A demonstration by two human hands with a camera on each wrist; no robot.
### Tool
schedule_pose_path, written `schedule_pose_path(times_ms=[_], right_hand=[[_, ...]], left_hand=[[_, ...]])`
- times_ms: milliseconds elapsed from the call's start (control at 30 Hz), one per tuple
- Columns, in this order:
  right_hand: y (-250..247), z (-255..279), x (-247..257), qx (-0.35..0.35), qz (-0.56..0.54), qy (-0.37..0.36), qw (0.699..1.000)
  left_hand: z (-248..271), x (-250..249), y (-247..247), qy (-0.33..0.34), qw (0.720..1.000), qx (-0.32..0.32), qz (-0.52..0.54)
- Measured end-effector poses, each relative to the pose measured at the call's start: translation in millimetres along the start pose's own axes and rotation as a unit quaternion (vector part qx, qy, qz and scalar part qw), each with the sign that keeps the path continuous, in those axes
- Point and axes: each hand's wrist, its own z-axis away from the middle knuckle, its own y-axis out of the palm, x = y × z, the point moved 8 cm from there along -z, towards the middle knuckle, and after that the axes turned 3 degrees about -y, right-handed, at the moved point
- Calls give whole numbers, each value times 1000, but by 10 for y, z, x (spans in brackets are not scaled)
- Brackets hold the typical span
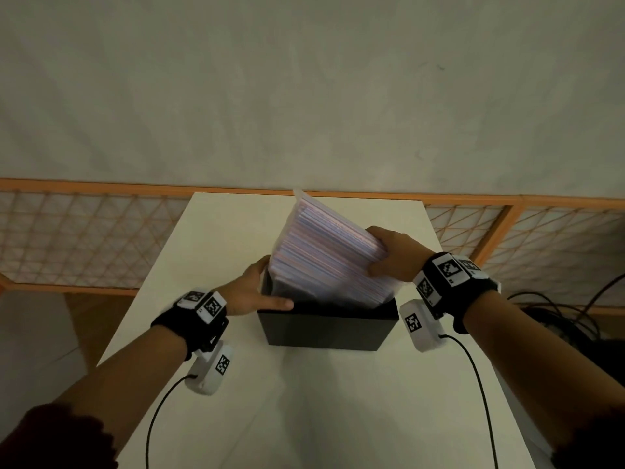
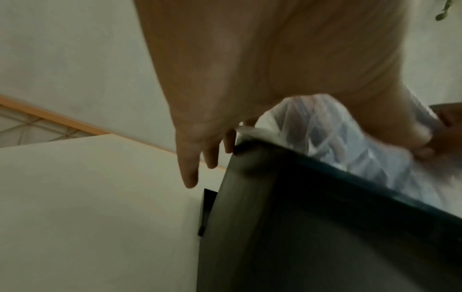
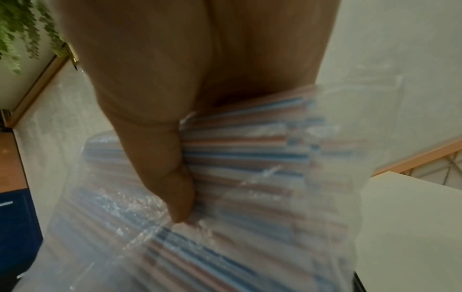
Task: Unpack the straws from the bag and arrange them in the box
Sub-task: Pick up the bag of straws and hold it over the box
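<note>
Emptying step — right hand (image 1: pixel 394 255) gripping bag (image 1: pixel 333 255) of straws (image 3: pixel 250 158), left hand (image 1: pixel 252 292) loosely spread, bracing box (image 1: pixel 324 328); next, tip straws out.

Head view downward — wrist views close, all sharing box (image 1: pixel 327 328)

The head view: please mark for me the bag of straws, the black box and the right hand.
bag of straws (image 1: pixel 324 245): head view, the striped upper face of the bundle.
black box (image 1: pixel 324 328): head view, its near outer wall.
right hand (image 1: pixel 394 253): head view, the back of the hand.
</note>
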Motion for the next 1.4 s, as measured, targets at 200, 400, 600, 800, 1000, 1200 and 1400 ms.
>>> schedule_pose_path(times_ms=[200, 400, 600, 800, 1000, 1200, 1400], right_hand=[[27, 12, -13, 11, -11, 7, 1000], [236, 22, 34, 34, 7, 6, 999], [301, 51, 30, 46, 9, 12, 999], [439, 92, -35, 17, 68, 30, 997], [377, 191, -170, -80, 135, 68, 985], [387, 304, -270, -67, 127, 66, 987], [428, 486, -335, -115, 40, 134, 983]], left_hand=[[-85, 171, 14, 4, 999, -49, -16], [-63, 320, 34, -2, 985, -37, -167], [-79, 143, -27, 47, 959, -45, -277], [39, 86, -11, 25, 924, -83, -371], [367, 61, 302, -1, 907, -151, -393], [751, -5, 466, 60, 959, -36, -276], [724, -235, 445, 87, 987, -27, -132]])
